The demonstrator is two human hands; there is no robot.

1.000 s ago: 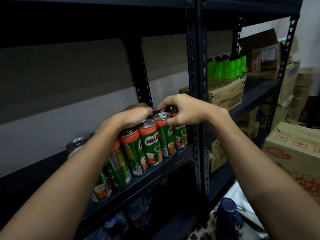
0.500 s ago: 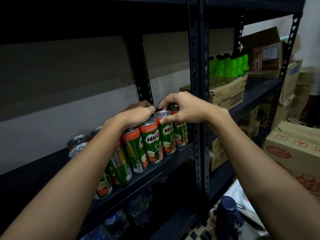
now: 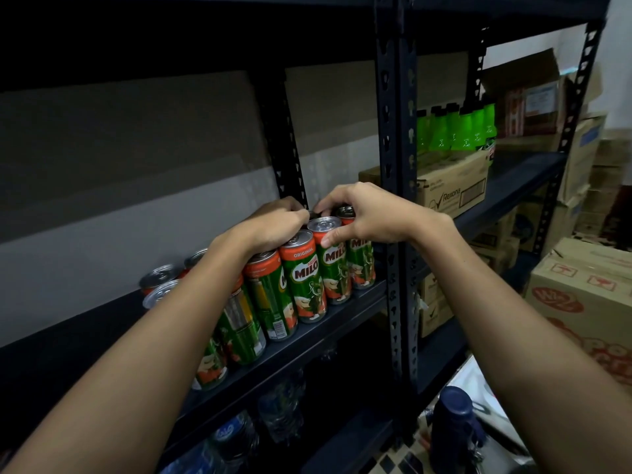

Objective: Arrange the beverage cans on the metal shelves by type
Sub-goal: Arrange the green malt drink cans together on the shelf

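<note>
Our left hand [image 3: 273, 227] is curled over the tops of the Milo cans [image 3: 304, 275] in the row on the dark metal shelf [image 3: 328, 333]. Our right hand [image 3: 369, 213] pinches 1 can [image 3: 330, 261] near its top, thumb on the front. More cans stand under our left arm. Green bottles [image 3: 455, 128] sit on a box [image 3: 451, 186] past our right hand.

- Green bottles [image 3: 456, 126]: a row standing on the Rexona carton [image 3: 451, 186], to my right.
- Printed cardboard box [image 3: 581, 302]: far right.
- Dark blue flask [image 3: 453, 429]: low, below me.
- Clear water bottles [image 3: 236, 436]: below.
</note>
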